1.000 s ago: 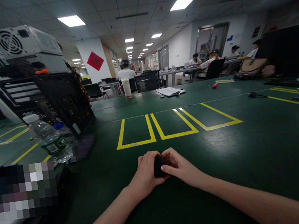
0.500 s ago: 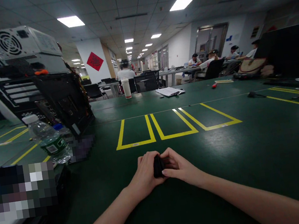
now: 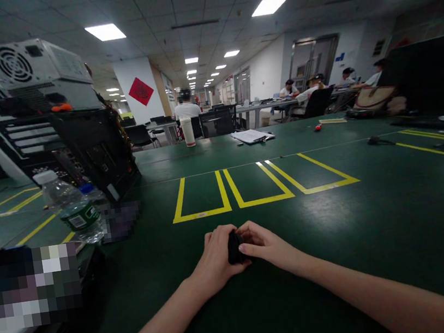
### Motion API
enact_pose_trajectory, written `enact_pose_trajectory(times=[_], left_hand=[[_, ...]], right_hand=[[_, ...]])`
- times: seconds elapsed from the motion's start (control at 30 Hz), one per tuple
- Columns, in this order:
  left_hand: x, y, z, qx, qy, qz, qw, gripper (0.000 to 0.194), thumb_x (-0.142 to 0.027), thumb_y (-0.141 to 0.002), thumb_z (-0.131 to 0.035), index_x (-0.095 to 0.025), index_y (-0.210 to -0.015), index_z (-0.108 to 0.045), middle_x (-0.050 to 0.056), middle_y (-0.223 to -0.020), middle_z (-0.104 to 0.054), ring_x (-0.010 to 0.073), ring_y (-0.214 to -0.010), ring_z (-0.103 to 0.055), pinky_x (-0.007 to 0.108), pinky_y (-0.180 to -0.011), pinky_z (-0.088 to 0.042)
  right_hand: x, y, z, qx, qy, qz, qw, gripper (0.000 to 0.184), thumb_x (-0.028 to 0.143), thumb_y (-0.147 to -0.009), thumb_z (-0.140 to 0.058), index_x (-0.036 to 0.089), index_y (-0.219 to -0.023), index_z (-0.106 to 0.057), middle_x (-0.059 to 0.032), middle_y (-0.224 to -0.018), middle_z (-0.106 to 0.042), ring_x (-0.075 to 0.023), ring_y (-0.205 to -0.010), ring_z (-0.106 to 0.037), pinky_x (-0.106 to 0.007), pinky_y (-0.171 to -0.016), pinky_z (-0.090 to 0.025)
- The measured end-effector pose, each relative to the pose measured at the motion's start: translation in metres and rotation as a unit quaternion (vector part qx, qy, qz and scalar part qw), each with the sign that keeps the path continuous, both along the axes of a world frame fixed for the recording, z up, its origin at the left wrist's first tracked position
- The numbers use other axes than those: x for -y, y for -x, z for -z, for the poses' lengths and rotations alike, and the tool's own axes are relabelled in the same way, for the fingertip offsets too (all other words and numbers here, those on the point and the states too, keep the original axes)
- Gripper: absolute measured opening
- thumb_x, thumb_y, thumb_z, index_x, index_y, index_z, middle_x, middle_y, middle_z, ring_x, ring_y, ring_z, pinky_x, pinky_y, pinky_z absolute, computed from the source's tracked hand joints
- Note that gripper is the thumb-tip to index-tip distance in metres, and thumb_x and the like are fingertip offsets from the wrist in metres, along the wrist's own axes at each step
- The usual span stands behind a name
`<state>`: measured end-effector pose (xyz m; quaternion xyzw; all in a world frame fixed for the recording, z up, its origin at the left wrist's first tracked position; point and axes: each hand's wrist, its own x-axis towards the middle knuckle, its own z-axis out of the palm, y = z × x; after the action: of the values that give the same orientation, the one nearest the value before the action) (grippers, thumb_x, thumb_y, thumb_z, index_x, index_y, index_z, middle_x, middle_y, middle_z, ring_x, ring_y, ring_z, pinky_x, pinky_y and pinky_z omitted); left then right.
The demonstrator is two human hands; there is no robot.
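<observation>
Green table [image 3: 379,227] — yellow tape [image 3: 268,201], clipboard [image 3: 251,136], white cup [image 3: 188,131], bottle [image 3: 80,217] (clear plastic), possibly a cable [image 3: 376,140].

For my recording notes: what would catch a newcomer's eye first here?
Probably the yellow tape outlines on the green table, then, nearer, the left hand gripping a small black object that the right hand touches. At picture left, a power supply sits above a computer case. Farther back, a red diamond hangs on a pillar.
</observation>
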<state>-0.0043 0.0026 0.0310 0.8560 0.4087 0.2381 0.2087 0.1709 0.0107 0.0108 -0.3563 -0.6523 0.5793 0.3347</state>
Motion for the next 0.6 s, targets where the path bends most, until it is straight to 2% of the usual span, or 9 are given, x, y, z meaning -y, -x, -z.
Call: enact_pose_trajectory(times=[0.13,0.27,0.6], left_hand=[[-0.0002,-0.0001,0.0009,-0.001,-0.001,-0.002,1.000,0.048,-0.024,-0.067,-0.062,-0.021,-0.107,-0.037,0.005,-0.104,-0.048,0.0217,-0.093,-0.047,0.038,-0.080,-0.037],[-0.0002,-0.0004,0.0016,0.003,-0.007,0.000,1.000,0.049,-0.025,-0.066,-0.063,-0.022,-0.108,-0.036,0.004,-0.105,-0.047,0.0217,-0.094,-0.046,0.038,-0.081,-0.037],[0.0004,-0.0007,0.0010,-0.001,-0.015,0.003,1.000,0.050,-0.023,-0.066,-0.063,-0.021,-0.108,-0.036,0.005,-0.105,-0.047,0.0217,-0.096,-0.046,0.038,-0.081,-0.037]], right_hand=[[-0.0017,-0.0010,0.0023,-0.043,0.000,-0.024,0.999,0.034,0.025,-0.067,-0.063,0.020,-0.095,-0.043,-0.0025,-0.098,-0.050,-0.0170,-0.094,-0.050,-0.036,-0.082,-0.041],[-0.0006,-0.0004,0.0007,-0.060,0.007,-0.017,0.998,0.027,0.028,-0.069,-0.060,0.019,-0.090,-0.044,-0.0018,-0.096,-0.050,-0.0173,-0.093,-0.051,-0.035,-0.080,-0.042],[-0.0005,-0.0010,-0.0021,-0.017,0.025,-0.008,0.999,0.030,0.028,-0.072,-0.057,0.019,-0.098,-0.045,-0.0035,-0.101,-0.050,-0.0181,-0.097,-0.050,-0.038,-0.084,-0.041]])
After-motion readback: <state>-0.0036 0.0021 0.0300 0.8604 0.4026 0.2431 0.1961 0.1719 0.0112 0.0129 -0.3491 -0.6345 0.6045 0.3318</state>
